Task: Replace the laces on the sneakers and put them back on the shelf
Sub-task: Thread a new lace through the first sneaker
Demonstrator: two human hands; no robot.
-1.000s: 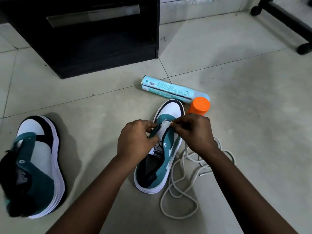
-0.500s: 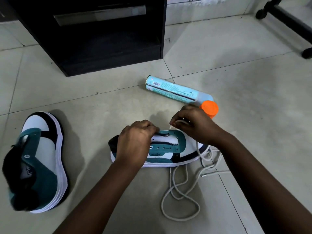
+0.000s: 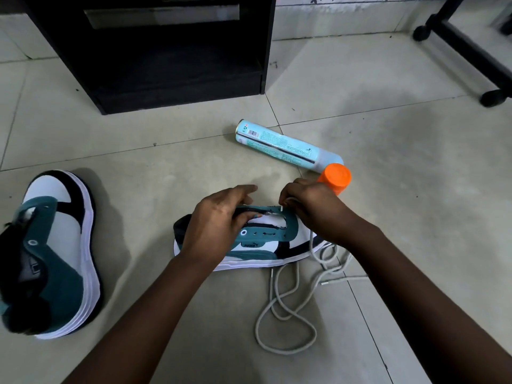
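A: The sneaker [image 3: 266,245] is laid on its side on the floor [image 3: 401,134], long axis running left to right, toe toward the right and heel toward the left. How is it being held?

B: It is steadied by the left hand [image 3: 219,228], which is spread over the collar and upper eyelets — the fingers look loosely extended rather than clamped. The right hand [image 3: 313,209] is set at the toe end of the eyelet row, and its grip is pinched together on the lace [image 3: 285,322].

A: And the remainder of that lace?

B: It is trailed off the toe and looped on the floor nearer the camera, its tips lying to the right. The eyelets toward the heel appear unthreaded, so lacing is judged to be barely started.

A: Which relation matters for the coming move?

B: The eyelet row is stretched leftward from the right hand, toward the left hand, so the lace is probably to be worked that way. The second sneaker [image 3: 52,253] is left unlaced, well apart on the left. The shelf [image 3: 177,87] is placed beyond both, and a spray can [image 3: 282,146] is lying just beyond the right hand.
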